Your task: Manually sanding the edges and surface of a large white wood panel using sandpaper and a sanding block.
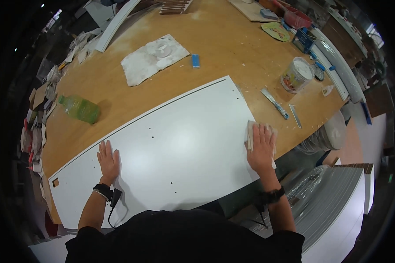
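Note:
A long white panel [193, 136] with small drilled holes and a groove along its far edge lies across the near side of the table. My left hand [108, 161] rests on its left part, fingers apart, holding nothing. At the panel's right end my right hand [261, 151] presses a beige cloth [250, 135] against the edge, with the fingers laid over it. Part of the cloth is hidden under that hand. A small rectangular cutout [55, 182] shows near the panel's left end.
The wooden table [215, 35] carries a green bottle [80, 108], a white paper sheet [151, 61] and a blue block [195, 60]. To the right are a tub [297, 75], a putty knife [275, 104] and a thin metal blade [295, 116]. Stacked panels [333, 206] stand at lower right.

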Tool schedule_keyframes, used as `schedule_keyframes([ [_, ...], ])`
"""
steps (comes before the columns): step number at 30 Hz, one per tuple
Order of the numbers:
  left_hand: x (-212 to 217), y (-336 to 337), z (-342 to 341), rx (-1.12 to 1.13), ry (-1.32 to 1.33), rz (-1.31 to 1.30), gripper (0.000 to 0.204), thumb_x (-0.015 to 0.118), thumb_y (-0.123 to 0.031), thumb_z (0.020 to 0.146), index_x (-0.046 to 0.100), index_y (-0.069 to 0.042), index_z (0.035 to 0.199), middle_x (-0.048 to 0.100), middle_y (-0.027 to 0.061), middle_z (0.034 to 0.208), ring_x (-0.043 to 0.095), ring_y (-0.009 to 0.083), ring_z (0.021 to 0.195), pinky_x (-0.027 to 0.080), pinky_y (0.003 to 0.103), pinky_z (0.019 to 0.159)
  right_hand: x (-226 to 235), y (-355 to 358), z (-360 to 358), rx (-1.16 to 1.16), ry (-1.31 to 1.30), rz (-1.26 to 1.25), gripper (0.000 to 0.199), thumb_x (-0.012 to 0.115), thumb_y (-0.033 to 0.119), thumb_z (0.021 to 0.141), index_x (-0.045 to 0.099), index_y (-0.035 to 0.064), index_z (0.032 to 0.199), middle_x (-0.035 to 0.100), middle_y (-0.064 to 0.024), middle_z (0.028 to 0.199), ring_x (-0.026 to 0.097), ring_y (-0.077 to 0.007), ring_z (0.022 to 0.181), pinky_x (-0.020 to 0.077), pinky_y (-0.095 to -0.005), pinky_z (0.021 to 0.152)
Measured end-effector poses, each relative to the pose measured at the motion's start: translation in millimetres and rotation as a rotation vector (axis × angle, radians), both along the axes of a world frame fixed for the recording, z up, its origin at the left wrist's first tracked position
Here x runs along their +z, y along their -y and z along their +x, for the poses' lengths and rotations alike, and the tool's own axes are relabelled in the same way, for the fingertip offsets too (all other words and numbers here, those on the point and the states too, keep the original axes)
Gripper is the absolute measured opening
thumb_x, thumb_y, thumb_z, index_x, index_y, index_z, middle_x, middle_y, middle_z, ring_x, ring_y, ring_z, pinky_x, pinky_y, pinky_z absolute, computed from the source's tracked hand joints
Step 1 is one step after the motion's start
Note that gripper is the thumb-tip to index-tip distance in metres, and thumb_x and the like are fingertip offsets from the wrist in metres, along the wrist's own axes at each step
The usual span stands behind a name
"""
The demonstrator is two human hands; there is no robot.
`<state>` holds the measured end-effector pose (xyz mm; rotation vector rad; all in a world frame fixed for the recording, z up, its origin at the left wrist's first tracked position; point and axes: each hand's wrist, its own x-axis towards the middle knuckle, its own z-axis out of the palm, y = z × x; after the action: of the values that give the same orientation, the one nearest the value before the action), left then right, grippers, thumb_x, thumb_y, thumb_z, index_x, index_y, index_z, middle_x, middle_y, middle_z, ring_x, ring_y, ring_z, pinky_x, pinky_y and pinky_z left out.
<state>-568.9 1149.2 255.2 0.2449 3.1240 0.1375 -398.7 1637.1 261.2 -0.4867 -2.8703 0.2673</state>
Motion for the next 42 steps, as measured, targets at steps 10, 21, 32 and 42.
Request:
schedule_keyframes([
  [10, -1.9, -2.9, -1.9, 0.02, -0.075, 0.097, 0.047, 0.034, -0.022, 0.094, 0.033, -0.004, 0.137, 0.028, 0.0154, 0.145, 0.02, 0.03, 0.136, 0.011, 0.044, 0.111, -34.3, 195.6, -221.0, 0.497, -0.131, -0.198, 0.054, 0.044, 0.024, 0.085, 0.039, 0.0022, 0.134, 0.039, -0.0129, 0.139, 0.03, -0.0263, 0.133, 0.0057, -0.0483, 0.112],
  [21, -7.4, 2.7, -2.9, 0.04, -0.061, 0.136, 0.046, 0.033, -0.021, 0.093, 0.036, -0.002, 0.135, 0.032, 0.0131, 0.143, 0.023, 0.0273, 0.135, 0.012, 0.042, 0.111, -28.2, 70.9, -198.2, 0.149, -0.148, 0.037, 0.048, 0.046, 0.033, 0.088, 0.043, 0.0188, 0.134, 0.037, -0.0144, 0.14, 0.029, -0.0335, 0.132, 0.0131, -0.0544, 0.107],
  [32, -10.2, -4.2, -0.8, -0.048, -0.156, 0.137, 0.046, 0.035, -0.026, 0.094, 0.035, -0.003, 0.134, 0.031, 0.018, 0.142, 0.023, 0.0321, 0.134, 0.014, 0.048, 0.11, -9.1, 135.4, 88.3, -0.005, 0.031, 0.102, 0.065, 0.062, 0.027, 0.08, 0.035, 0.017, 0.138, 0.031, -0.0161, 0.142, 0.029, -0.0353, 0.131, 0.0191, -0.0555, 0.105],
  [42, 4.9, 69.6, 71.0, -0.461, -0.098, 0.287, 0.041, 0.047, -0.021, 0.089, 0.046, -0.004, 0.127, 0.038, 0.0169, 0.137, 0.031, 0.0326, 0.13, 0.021, 0.047, 0.108, 11.4, 335.8, 58.6, 0.565, 0.043, -0.223, 0.054, 0.062, 0.028, 0.081, 0.045, 0.0169, 0.131, 0.039, -0.0122, 0.137, 0.035, -0.031, 0.128, 0.0271, -0.0476, 0.102],
])
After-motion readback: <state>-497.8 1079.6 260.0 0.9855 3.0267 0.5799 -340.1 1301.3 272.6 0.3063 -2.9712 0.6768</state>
